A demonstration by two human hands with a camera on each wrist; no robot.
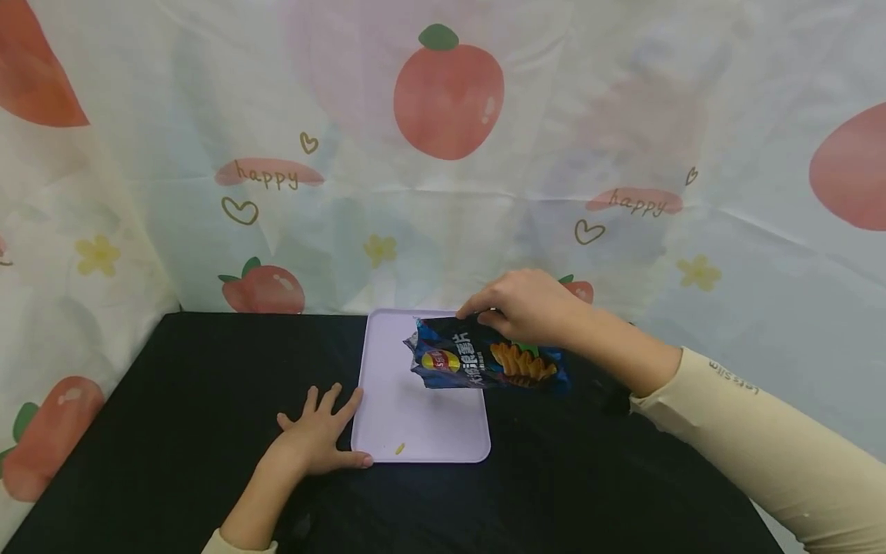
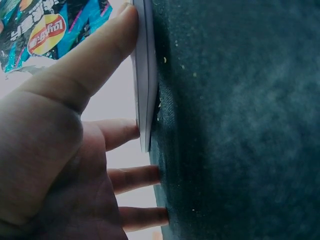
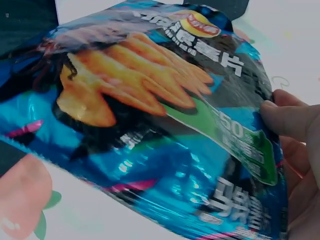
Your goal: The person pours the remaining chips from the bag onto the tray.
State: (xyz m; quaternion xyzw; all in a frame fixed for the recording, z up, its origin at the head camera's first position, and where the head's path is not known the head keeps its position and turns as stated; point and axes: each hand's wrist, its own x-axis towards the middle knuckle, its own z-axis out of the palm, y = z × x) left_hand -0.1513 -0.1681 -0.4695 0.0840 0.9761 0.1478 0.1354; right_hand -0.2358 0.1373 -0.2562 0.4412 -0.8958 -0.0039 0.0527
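A dark blue potato chip bag (image 1: 484, 358) hangs on its side above the lavender tray (image 1: 415, 427), its ragged end pointing left. My right hand (image 1: 529, 308) pinches the bag along its upper edge; the right wrist view has the thumb on the front of the bag (image 3: 150, 95), which is printed with wavy chips. At the tray's left edge, my left hand (image 1: 314, 438) lies with its fingers spread. In the left wrist view its thumb (image 2: 95, 55) and one finger touch the tray's side (image 2: 145, 85). A small yellow chip piece (image 1: 400, 448) lies near the tray's front edge.
The tray lies on a black-covered table (image 1: 208, 400). Pale crumbs (image 2: 182, 66) dot the black cloth beside the tray in the left wrist view. Behind the table hangs a white curtain (image 1: 471, 223) printed with fruit, flowers and hearts.
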